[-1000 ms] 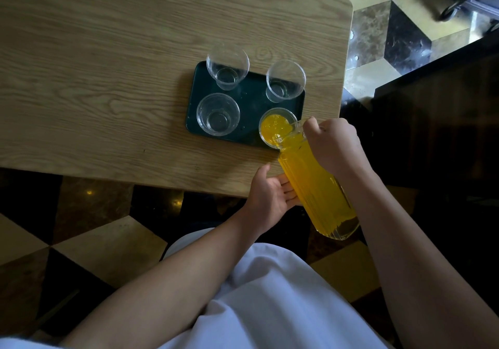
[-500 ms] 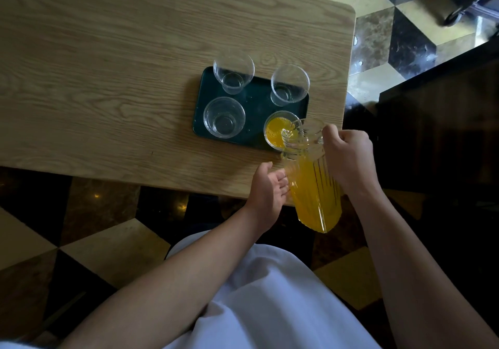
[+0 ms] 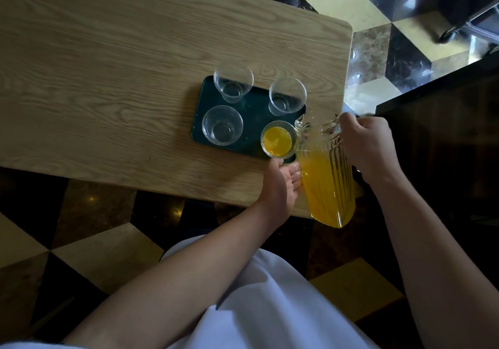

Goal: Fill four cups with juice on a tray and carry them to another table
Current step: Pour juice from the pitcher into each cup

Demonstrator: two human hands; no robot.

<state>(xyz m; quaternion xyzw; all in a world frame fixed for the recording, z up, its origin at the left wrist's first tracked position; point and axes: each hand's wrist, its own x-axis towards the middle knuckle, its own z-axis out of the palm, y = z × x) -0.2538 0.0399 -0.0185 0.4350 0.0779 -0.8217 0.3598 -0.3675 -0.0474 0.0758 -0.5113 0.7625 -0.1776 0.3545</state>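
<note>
Orange juice (image 3: 277, 141), dark green tray (image 3: 253, 116), wood-grain table (image 3: 108, 65).

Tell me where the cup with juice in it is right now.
The filled cup stands on the near right corner of the dark tray, beside the pitcher and just beyond the left hand.

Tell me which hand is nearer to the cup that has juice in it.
Left. The left hand sits just below the filled cup, thumb by its rim. The right hand grips the pitcher handle, with the pitcher between it and the cup.
</note>
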